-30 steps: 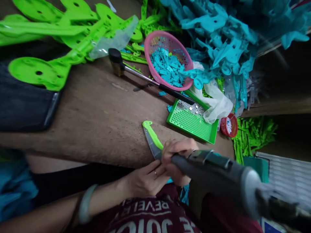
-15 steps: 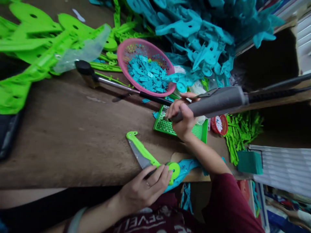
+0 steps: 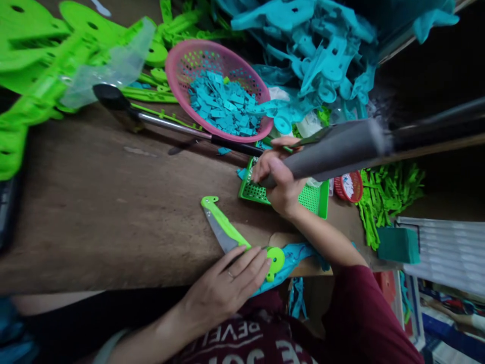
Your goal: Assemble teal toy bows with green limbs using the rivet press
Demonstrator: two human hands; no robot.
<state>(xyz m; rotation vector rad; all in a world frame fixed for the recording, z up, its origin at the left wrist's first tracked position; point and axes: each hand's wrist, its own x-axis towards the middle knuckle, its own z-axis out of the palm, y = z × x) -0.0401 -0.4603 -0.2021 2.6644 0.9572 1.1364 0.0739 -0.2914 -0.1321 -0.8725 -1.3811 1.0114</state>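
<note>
My left hand [image 3: 231, 278] is laid over a bright green plastic part [image 3: 227, 222] with a flat grey blade-like strip along its side, gripping it near its round end. That part lies at the table's front edge, beside a blue plastic piece [image 3: 291, 258]. My right hand [image 3: 278, 177] is wrapped round a grey cylindrical tool [image 3: 337, 146], apparently a power screwdriver, with a lever on its side and a dark cord behind. Its fingers are over the left end of a green perforated tray [image 3: 320, 202] holding small shiny metal pieces. The tool's tip is hidden.
A mallet [image 3: 174, 126] lies behind the tray, against a pink basket [image 3: 174, 76] of small blue pieces. Green parts [image 3: 41, 65] are heaped at left, blue parts [image 3: 322, 55] at the back. A small red basket [image 3: 356, 188] stands at right.
The view has shifted slightly. My left hand has flattened a little more over the green part, and my right hand stays at the tray with the grey tool.
</note>
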